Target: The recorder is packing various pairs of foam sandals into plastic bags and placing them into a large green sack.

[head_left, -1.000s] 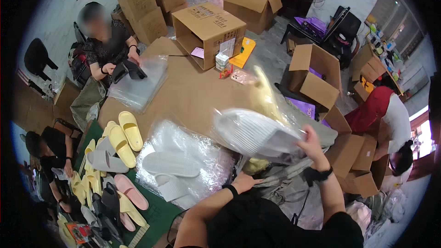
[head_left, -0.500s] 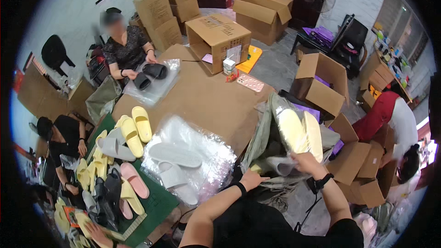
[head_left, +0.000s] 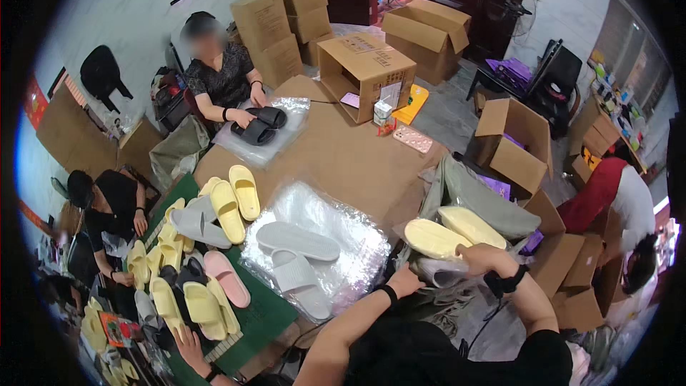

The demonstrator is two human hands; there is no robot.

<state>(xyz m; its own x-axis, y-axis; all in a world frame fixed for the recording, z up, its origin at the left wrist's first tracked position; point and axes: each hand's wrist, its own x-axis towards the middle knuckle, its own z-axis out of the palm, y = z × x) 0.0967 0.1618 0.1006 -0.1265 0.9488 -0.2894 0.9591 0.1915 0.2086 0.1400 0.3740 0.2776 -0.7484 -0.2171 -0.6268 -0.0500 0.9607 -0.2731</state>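
While the right hand grips the near end of some yellow slippers at the mouth of a grey sack, the left hand rests to its left, fingers curled by the sack's edge; what it pinches, if anything, I can't tell. The hands are apart. The step looks to me like shifting slippers at the sack; whether in or out, I can't say. The next move seems to call for a firm hold and an open mouth. Left on the counter, grey slippers lie on clear plastic. The underside of the right-hand grip and the sack's depths are hidden.
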